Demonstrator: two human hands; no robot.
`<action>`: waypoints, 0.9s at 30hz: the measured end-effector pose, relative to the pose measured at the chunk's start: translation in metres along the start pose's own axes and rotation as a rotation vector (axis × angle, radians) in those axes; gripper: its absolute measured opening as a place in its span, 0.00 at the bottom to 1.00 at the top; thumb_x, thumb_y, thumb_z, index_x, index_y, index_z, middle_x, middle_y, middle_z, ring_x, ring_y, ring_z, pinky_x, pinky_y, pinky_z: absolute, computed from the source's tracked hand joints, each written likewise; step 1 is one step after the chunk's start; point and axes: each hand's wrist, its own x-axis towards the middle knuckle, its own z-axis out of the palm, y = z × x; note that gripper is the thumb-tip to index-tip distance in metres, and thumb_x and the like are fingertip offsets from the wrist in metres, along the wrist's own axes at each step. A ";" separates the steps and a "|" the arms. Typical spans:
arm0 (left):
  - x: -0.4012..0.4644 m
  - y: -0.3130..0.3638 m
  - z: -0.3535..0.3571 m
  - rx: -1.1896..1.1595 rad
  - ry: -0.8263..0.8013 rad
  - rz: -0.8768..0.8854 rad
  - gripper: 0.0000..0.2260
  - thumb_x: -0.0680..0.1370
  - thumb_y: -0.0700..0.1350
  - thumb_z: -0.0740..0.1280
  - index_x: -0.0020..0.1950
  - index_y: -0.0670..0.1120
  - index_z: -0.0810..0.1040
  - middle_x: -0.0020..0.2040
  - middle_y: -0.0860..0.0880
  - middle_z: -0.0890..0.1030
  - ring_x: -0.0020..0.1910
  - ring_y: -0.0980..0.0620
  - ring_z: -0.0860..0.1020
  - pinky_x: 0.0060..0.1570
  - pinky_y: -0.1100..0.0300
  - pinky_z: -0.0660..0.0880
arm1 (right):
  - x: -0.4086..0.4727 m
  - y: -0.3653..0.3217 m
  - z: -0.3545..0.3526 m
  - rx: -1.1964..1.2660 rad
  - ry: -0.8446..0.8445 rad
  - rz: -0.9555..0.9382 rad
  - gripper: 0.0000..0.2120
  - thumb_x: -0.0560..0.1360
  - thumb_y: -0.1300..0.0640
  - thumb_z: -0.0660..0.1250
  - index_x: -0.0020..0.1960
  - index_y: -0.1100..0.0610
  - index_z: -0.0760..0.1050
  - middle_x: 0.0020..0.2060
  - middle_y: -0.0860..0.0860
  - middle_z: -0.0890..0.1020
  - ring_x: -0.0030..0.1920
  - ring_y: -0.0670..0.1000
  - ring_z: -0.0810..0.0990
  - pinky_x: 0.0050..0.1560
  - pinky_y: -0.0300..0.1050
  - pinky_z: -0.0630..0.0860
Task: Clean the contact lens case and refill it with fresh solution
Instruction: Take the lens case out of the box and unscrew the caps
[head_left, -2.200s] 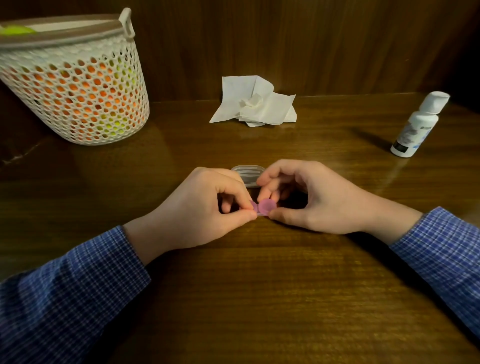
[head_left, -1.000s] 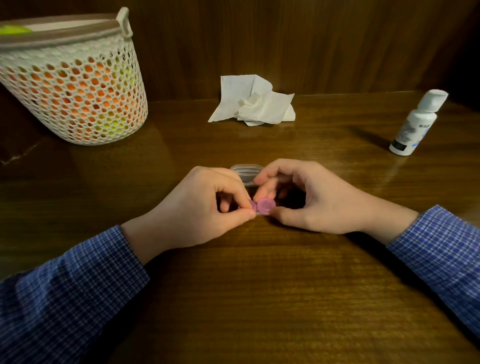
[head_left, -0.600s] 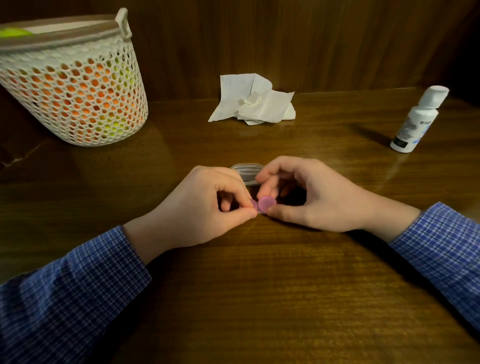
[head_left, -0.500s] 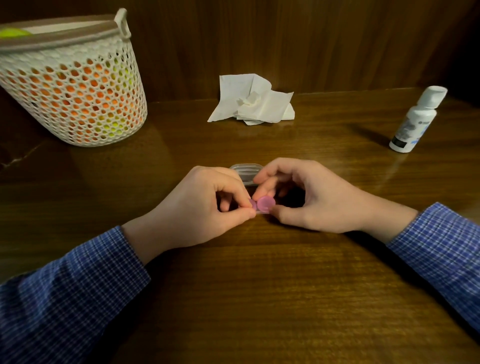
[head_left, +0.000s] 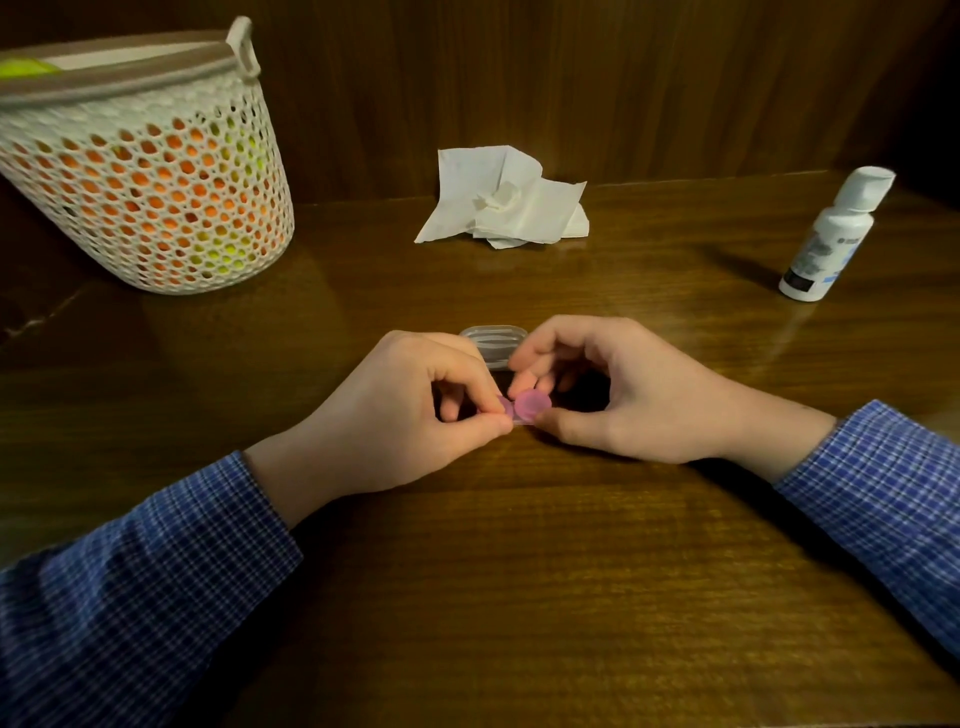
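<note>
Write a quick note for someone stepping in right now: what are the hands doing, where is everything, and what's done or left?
Left hand pinches the left end of the pink lens case; right hand pinches its right cap, low over the table.
A clear lid lies just behind the hands.
Solution bottle stands capped at the far right; crumpled tissue lies at the back, mesh basket at the far left.
Done: cannot tell whether the case has been cleaned.
Left: no filling under way; the bottle sits untouched.
</note>
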 end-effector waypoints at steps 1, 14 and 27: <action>0.000 0.000 0.000 0.001 0.001 0.000 0.02 0.73 0.46 0.77 0.44 0.50 0.87 0.44 0.53 0.84 0.37 0.50 0.80 0.35 0.69 0.74 | 0.000 0.000 0.000 -0.003 -0.005 -0.002 0.18 0.74 0.63 0.76 0.62 0.55 0.77 0.49 0.47 0.87 0.53 0.48 0.85 0.59 0.49 0.81; -0.001 0.000 0.001 -0.006 0.006 -0.009 0.03 0.73 0.47 0.76 0.45 0.49 0.88 0.43 0.52 0.84 0.37 0.50 0.80 0.35 0.71 0.72 | 0.002 0.006 -0.007 0.216 0.026 0.013 0.18 0.74 0.66 0.74 0.63 0.59 0.77 0.49 0.56 0.86 0.50 0.53 0.86 0.57 0.55 0.82; -0.001 -0.003 0.002 -0.040 0.009 -0.014 0.02 0.74 0.46 0.76 0.45 0.50 0.87 0.44 0.53 0.84 0.36 0.50 0.80 0.34 0.62 0.78 | 0.002 0.015 -0.024 0.132 0.154 0.081 0.14 0.71 0.61 0.77 0.55 0.57 0.80 0.47 0.55 0.86 0.50 0.53 0.86 0.57 0.46 0.83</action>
